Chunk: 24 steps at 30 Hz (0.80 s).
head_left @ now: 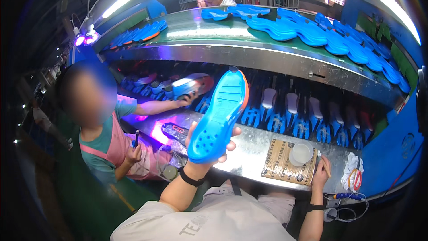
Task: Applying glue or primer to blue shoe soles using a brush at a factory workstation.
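My left hand (230, 146) is closed around a blue shoe sole (217, 107) with an orange edge along one side. The sole is raised above the bench, its inner face showing a ribbed part at the far end and round holes at the near end. At the right, my right hand (319, 176) grips a small brush (327, 165) with a wooden handle and a pale tip. Beside that hand a translucent plastic cup (301, 153) stands on a piece of brown taped cardboard (277, 163). The cup's contents are hard to make out.
Several blue soles (321, 35) lie on the raised belt. Below, a rack holds upright shoe parts (292, 105). At my left a co-worker in a pink apron (107, 145) handles a shoe (195, 85). White gloves and red-handled scissors (355, 179) rest at right, near a cable (356, 205).
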Available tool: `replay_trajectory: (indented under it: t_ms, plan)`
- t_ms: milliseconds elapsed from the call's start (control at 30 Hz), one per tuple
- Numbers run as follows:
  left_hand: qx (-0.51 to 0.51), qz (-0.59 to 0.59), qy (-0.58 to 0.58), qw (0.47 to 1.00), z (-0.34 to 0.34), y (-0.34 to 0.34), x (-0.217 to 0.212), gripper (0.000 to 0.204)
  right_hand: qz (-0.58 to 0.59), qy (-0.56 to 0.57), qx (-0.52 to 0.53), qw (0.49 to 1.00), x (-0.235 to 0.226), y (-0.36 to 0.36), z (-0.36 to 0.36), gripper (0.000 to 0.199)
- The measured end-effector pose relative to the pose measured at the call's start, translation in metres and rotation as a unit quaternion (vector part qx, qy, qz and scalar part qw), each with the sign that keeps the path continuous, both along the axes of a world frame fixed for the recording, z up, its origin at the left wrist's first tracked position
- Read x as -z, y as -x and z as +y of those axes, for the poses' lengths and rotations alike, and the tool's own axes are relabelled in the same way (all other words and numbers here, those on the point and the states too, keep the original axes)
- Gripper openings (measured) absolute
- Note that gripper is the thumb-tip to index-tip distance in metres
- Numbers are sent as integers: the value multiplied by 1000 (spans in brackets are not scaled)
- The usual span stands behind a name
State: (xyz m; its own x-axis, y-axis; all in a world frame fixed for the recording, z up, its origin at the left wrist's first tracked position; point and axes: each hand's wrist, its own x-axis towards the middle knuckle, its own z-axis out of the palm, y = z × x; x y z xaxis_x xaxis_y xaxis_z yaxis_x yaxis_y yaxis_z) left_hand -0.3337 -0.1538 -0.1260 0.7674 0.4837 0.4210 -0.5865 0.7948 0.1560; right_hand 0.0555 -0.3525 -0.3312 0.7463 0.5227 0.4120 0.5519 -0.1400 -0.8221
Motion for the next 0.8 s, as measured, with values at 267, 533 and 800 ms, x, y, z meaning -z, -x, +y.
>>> replay_trajectory:
  t_ms: [267, 533, 800]
  plan:
    - [-81, 114, -262, 955, 61, -34, -85, 81, -15, -34, 12, 999, -1, 3, 6, 21]
    - [-249, 290, 19, 924, 184, -104, -153, 48, -35, -30, 3, 999, 10, -2, 4, 22]
    - [-546, 318, -323, 704, 294, -17, -130, 35, -21, -5, 17, 1000, 7, 0, 11, 22]
